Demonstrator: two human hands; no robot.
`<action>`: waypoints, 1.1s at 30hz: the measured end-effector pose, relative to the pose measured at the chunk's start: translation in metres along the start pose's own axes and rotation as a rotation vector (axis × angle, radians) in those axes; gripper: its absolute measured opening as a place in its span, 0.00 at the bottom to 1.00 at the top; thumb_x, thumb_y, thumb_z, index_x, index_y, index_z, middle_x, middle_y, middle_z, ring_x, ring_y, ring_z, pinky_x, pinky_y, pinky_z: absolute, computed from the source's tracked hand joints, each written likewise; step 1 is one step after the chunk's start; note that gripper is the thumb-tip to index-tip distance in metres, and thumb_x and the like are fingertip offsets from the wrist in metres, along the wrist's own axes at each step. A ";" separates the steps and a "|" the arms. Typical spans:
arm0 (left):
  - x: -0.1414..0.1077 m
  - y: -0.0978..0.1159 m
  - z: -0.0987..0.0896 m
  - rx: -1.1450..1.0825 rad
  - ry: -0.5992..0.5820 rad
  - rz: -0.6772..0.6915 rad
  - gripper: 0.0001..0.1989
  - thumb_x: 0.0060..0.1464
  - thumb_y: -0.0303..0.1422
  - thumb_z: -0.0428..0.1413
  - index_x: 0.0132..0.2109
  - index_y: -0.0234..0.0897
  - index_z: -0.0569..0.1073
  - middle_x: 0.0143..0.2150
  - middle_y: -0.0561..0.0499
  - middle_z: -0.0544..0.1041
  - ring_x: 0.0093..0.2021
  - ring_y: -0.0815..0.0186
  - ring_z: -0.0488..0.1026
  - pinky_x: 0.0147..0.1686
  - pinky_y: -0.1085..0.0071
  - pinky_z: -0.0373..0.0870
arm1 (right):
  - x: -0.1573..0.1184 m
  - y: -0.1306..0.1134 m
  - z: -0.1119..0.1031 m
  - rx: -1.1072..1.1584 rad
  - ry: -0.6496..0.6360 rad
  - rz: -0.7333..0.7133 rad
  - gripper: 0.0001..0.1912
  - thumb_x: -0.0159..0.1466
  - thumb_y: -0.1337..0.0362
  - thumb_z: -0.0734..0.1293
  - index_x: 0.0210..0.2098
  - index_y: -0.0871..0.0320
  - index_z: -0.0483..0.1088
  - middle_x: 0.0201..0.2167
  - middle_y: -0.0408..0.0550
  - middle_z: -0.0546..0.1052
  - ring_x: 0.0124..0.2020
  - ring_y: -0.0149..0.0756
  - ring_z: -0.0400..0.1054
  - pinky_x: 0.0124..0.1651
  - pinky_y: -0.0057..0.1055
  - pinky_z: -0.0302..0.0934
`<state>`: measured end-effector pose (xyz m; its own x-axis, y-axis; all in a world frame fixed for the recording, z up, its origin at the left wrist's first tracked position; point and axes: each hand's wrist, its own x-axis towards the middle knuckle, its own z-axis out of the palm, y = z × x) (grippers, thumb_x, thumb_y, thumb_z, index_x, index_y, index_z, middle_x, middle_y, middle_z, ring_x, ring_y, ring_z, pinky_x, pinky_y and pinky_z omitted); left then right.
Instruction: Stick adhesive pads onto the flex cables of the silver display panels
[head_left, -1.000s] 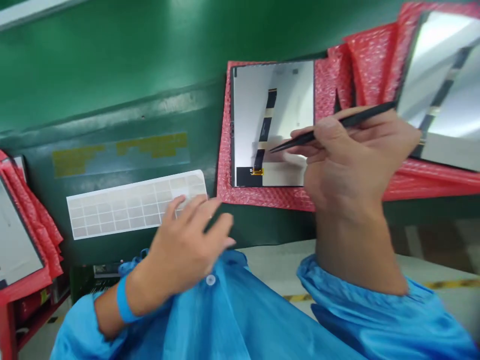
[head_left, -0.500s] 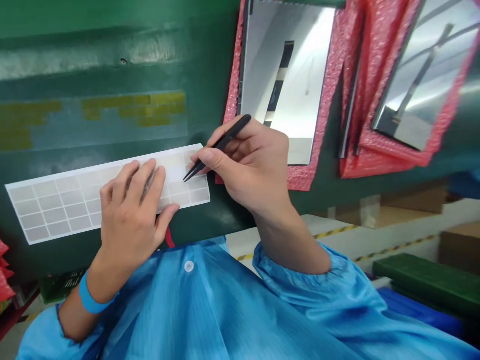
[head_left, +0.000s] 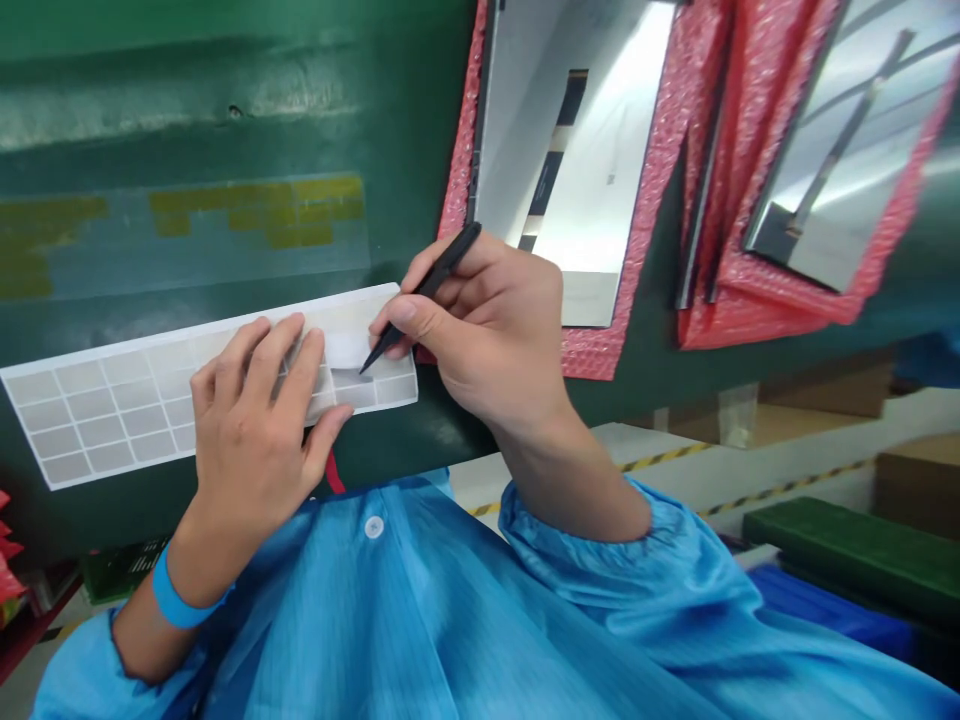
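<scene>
A white sheet of grey rectangular stickers [head_left: 96, 402] in rows lies on the green mat. My left hand [head_left: 255, 410] rests flat on the sheet's middle, fingers a little apart, and covers several stickers. Black tweezers [head_left: 427, 290] are pinched in my right hand [head_left: 495, 330] like a pen, over the sheet's right end. Their tips meet a sticker there, and it appears partly raised with a shadow beneath. Whether the tips grip its edge is too small to tell.
Beyond my right hand a flat mirror-like panel [head_left: 585, 200] lies on pink bubble wrap [head_left: 592, 355]. Further right sits another panel [head_left: 832, 150] on red wrap. A clear sheet with yellow strips [head_left: 251, 215] lies on the green mat [head_left: 420, 150]. Cardboard boxes [head_left: 817, 395] stand below at right.
The tweezer tips have moved slightly down and left on the sheet, and now appear close together. A sticker beside them looks lifted. My left hand stays on the sheet.
</scene>
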<state>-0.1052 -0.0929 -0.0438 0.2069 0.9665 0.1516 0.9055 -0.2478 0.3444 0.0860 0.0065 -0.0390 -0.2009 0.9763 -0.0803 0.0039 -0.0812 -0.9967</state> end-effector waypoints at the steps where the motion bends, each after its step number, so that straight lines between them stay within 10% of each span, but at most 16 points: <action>1: 0.000 0.000 -0.002 0.000 -0.005 -0.001 0.28 0.68 0.41 0.62 0.69 0.31 0.71 0.70 0.35 0.73 0.71 0.40 0.67 0.63 0.49 0.61 | 0.000 -0.003 -0.004 0.038 0.012 0.006 0.21 0.61 0.47 0.82 0.35 0.52 0.72 0.25 0.38 0.80 0.24 0.33 0.77 0.23 0.26 0.71; 12: 0.063 0.063 -0.009 -0.069 0.171 0.098 0.13 0.66 0.24 0.61 0.56 0.28 0.80 0.55 0.32 0.81 0.54 0.41 0.77 0.50 0.48 0.72 | 0.036 -0.020 -0.118 0.021 0.316 -0.020 0.16 0.59 0.58 0.83 0.31 0.57 0.75 0.24 0.44 0.81 0.21 0.30 0.75 0.20 0.22 0.69; 19: 0.096 0.085 0.041 -0.132 0.153 0.087 0.16 0.65 0.22 0.61 0.58 0.24 0.79 0.57 0.28 0.79 0.56 0.41 0.74 0.53 0.45 0.75 | 0.044 -0.011 -0.115 -0.029 0.257 0.114 0.14 0.61 0.59 0.82 0.32 0.53 0.75 0.26 0.43 0.82 0.24 0.33 0.78 0.22 0.25 0.71; 33: 0.096 0.085 0.033 -0.161 0.112 0.084 0.21 0.57 0.19 0.67 0.58 0.23 0.80 0.58 0.24 0.77 0.58 0.37 0.74 0.55 0.41 0.74 | 0.040 -0.021 -0.107 -0.094 0.350 0.097 0.11 0.64 0.68 0.79 0.30 0.54 0.75 0.25 0.42 0.81 0.23 0.33 0.75 0.23 0.27 0.71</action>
<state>0.0038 -0.0186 -0.0310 0.2283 0.9310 0.2848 0.8142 -0.3430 0.4684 0.1825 0.0689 -0.0222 0.1514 0.9758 -0.1580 0.0995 -0.1741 -0.9797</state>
